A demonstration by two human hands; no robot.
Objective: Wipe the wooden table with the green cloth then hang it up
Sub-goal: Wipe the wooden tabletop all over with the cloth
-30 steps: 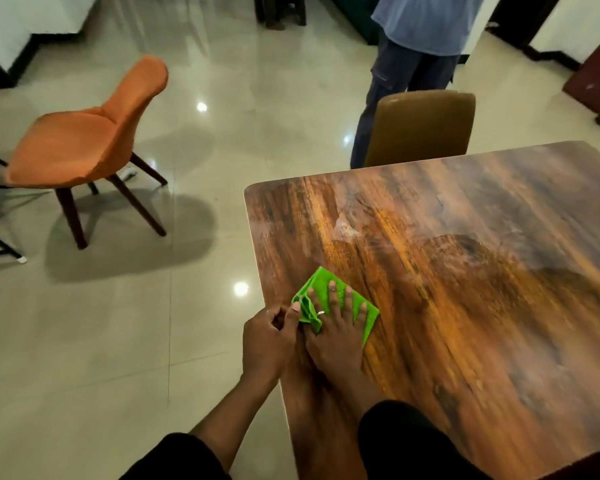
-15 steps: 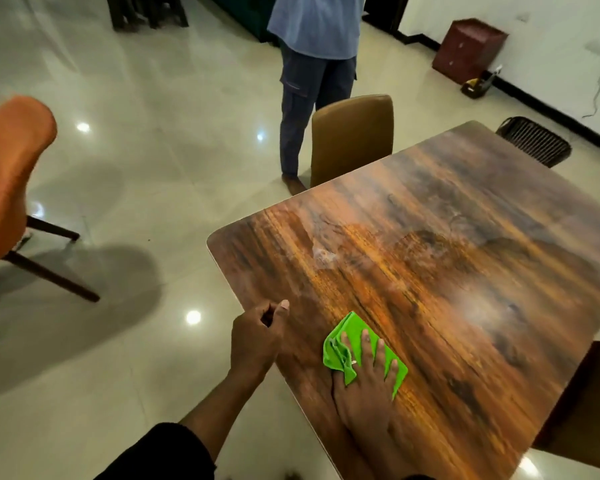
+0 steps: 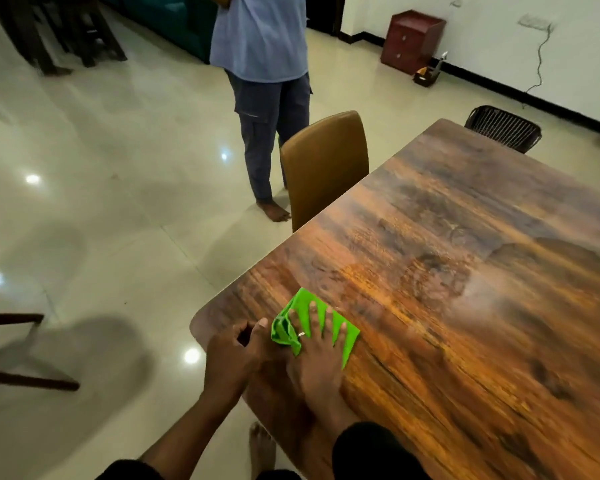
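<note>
Wiping near the corner of the tabletop.

Green cloth lies flat close to the near left corner. The right hand presses down on it with fingers spread wide, likely so the whole cloth rubs the wood. The left hand rests at the edge just beside the cloth, fingers curled loosely and holding nothing, maybe to steady the body.

cloth on table near corner | chair behind table
</note>
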